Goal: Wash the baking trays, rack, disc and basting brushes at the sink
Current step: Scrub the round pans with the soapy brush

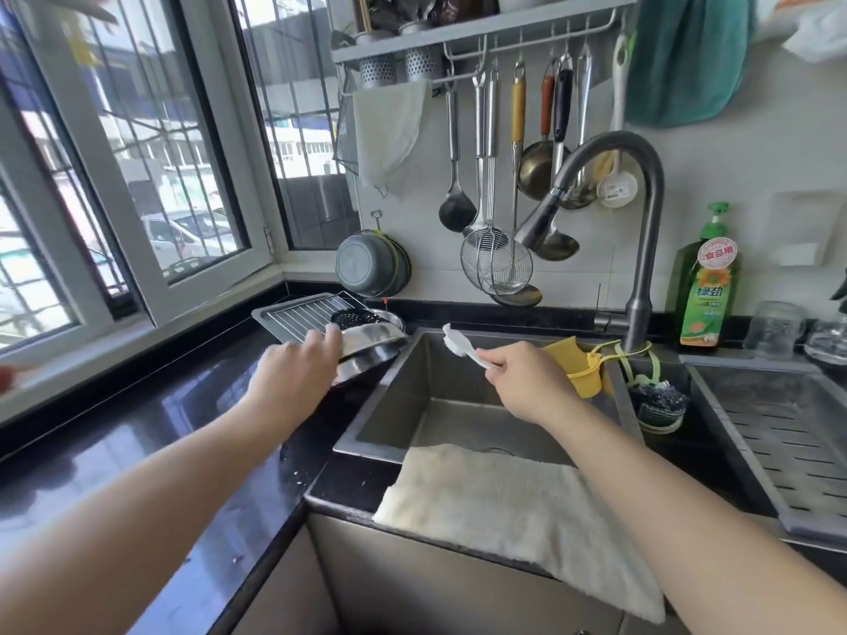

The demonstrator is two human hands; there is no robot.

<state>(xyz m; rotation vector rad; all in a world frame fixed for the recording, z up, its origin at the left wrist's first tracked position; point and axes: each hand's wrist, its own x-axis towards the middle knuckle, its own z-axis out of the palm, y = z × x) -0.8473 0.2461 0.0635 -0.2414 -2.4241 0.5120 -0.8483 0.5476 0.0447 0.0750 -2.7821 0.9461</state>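
Note:
My right hand [518, 373] pinches the handle of a white basting brush [458, 343] above the left basin of the sink [403, 405], bristles pointing up and left. My left hand [298, 364] reaches over the black counter and touches the rim of a shiny round metal tray [371, 348] that lies tilted at the sink's left edge. Behind it lies a grey baking tray [266, 316] with a wire rack [307, 313] on it. A black perforated disc [355, 318] sits just right of the rack.
A grey faucet [641, 249] arches over the sink. A white towel [513, 515] drapes the sink's front edge. A yellow holder [577, 368] and a scrubber [657, 401] hang on the divider. Green dish soap [703, 291] stands right; a perforated drain tray [788, 433] fills the right basin.

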